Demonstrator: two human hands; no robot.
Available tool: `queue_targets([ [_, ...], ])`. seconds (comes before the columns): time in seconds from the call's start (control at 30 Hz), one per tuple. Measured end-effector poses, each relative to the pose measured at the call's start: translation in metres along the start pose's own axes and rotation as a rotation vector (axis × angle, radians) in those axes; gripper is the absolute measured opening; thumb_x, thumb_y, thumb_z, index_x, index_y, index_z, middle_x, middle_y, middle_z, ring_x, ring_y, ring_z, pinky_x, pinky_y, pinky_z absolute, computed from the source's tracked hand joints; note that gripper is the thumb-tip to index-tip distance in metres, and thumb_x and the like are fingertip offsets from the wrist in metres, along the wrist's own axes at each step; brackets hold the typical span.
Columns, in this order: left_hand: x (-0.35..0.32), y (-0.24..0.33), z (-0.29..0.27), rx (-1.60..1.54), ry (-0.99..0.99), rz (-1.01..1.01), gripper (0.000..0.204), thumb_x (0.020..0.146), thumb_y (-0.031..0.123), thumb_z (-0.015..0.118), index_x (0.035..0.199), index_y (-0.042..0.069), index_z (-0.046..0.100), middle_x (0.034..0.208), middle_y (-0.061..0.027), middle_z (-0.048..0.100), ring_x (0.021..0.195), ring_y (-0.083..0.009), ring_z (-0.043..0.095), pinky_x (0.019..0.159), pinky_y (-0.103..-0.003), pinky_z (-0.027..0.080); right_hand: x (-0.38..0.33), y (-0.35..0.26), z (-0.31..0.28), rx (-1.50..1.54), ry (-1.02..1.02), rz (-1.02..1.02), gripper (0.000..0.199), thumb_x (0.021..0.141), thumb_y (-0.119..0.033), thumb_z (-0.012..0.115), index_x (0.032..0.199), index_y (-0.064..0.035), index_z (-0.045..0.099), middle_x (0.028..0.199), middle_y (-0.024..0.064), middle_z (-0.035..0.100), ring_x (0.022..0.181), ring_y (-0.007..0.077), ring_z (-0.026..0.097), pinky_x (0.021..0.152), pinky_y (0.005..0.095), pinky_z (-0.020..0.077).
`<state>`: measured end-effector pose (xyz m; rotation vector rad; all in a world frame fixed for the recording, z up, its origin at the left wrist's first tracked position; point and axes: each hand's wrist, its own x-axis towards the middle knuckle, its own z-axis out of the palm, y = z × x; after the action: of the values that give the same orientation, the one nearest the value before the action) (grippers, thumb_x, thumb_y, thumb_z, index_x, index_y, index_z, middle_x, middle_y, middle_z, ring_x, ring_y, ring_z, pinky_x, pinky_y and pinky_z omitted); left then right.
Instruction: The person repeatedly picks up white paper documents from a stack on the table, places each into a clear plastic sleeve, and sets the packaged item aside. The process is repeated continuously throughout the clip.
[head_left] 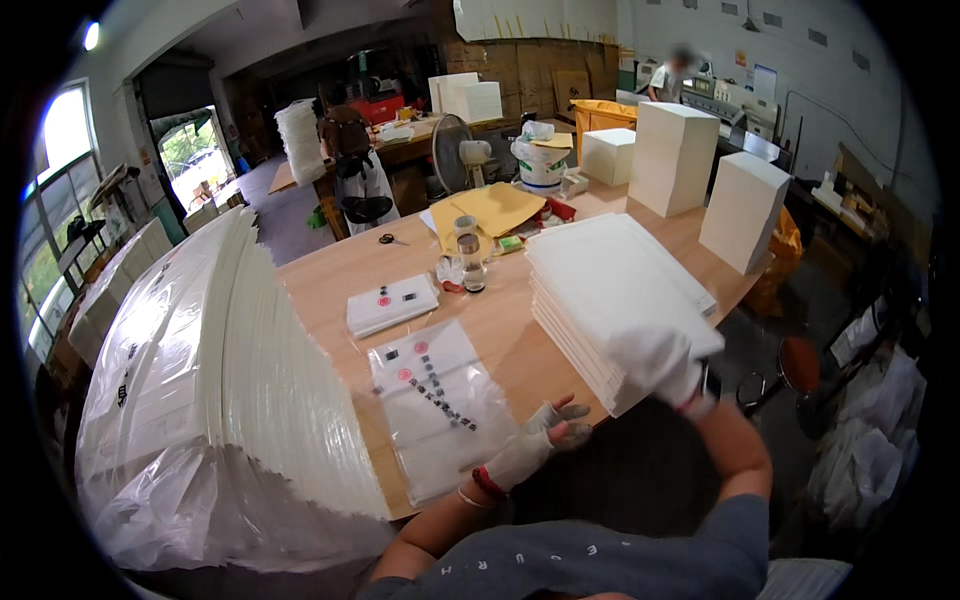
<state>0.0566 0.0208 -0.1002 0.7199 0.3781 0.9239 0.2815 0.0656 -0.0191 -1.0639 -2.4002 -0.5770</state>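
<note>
My left hand (pixel 535 440), in a white glove with bare fingertips, hovers by the table's near edge. Its fingers are stretched out and apart, holding nothing. Beside it lies a clear printed plastic bag (pixel 435 410) with black marks and round red stamps. My right hand (pixel 655 362), gloved in white and smeared by motion, is over the near right corner of a tall stack of white paper sheets (pixel 610 265); whether it grips a sheet cannot be told. Farther off, a smaller pile of folded printed bags (pixel 392 305) rests on the wooden table (pixel 300 290).
White paper blocks (pixel 672 155) stand at the back right. A glass jar (pixel 470 265), scissors (pixel 390 240), yellow envelopes (pixel 490 212) and a white bucket (pixel 540 165) occupy the far side. Plastic-wrapped sheets (pixel 200 350) bulk at the left. Two people are in the background.
</note>
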Motion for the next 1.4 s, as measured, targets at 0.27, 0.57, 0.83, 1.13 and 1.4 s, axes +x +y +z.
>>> queue_targets([
  [0.27, -0.031, 0.025, -0.012, 0.231, 0.067, -0.071, 0.032, 0.079, 0.003, 0.062, 0.111, 0.0, 0.054, 0.096, -0.0087, 0.06, 0.085, -0.0181, 0.059, 0.074, -0.029, 0.051, -0.087, -0.017, -0.008, 1.771, -0.222, 0.912, 0.032, 0.089, -0.029, 0.051, 0.109, -0.0044, 0.056, 0.103, 0.0084, 0.059, 0.1, 0.0227, 0.057, 0.086, 0.0365, 0.0463],
  [0.57, -0.033, -0.043, 0.015, 1.86, 0.086, 0.777, 0.035, 0.062, 0.017, 0.065, 0.091, -0.001, 0.06, 0.089, -0.0088, 0.05, 0.073, -0.0185, 0.054, 0.069, -0.044, 0.043, -0.095, -0.151, 0.082, 1.129, 0.359, 0.887, 0.044, 0.086, -0.024, 0.057, 0.119, 0.0036, 0.046, 0.115, 0.0136, 0.054, 0.107, 0.021, 0.052, 0.089, 0.0338, 0.0422],
  [0.83, -0.003, -0.061, -0.173, 1.833, 0.479, 0.286, 0.032, 0.082, 0.013, 0.055, 0.11, -0.003, 0.051, 0.091, -0.012, 0.059, 0.07, -0.0184, 0.056, 0.062, -0.032, 0.047, -0.12, -0.117, 0.076, 0.966, 0.397, 0.794, 0.042, 0.08, -0.011, 0.065, 0.116, 0.002, 0.049, 0.1, 0.0116, 0.061, 0.085, 0.0178, 0.06, 0.073, 0.0293, 0.0497],
  [1.13, 0.006, -0.029, -0.204, -0.248, 0.488, 0.123, 0.034, 0.092, 0.016, 0.049, 0.122, 0.002, 0.04, 0.084, -0.0036, 0.055, 0.069, -0.013, 0.052, 0.062, -0.028, 0.047, -0.12, -0.12, 0.071, 0.596, -0.2, 0.494, 0.038, 0.075, -0.019, 0.065, 0.108, -0.0027, 0.059, 0.105, 0.0193, 0.06, 0.087, 0.0335, 0.061, 0.074, 0.0355, 0.0507],
  [1.4, 0.021, 0.061, -0.199, 0.231, 0.363, 0.091, 0.032, 0.091, 0.015, 0.047, 0.119, 0.0, 0.04, 0.087, -0.0108, 0.057, 0.064, -0.0143, 0.051, 0.072, -0.03, 0.049, -0.116, -0.124, 0.067, 0.155, -0.752, 0.263, 0.022, 0.076, -0.023, 0.058, 0.095, -0.0115, 0.062, 0.077, 0.0139, 0.06, 0.066, 0.0331, 0.062, 0.051, 0.0404, 0.0493],
])
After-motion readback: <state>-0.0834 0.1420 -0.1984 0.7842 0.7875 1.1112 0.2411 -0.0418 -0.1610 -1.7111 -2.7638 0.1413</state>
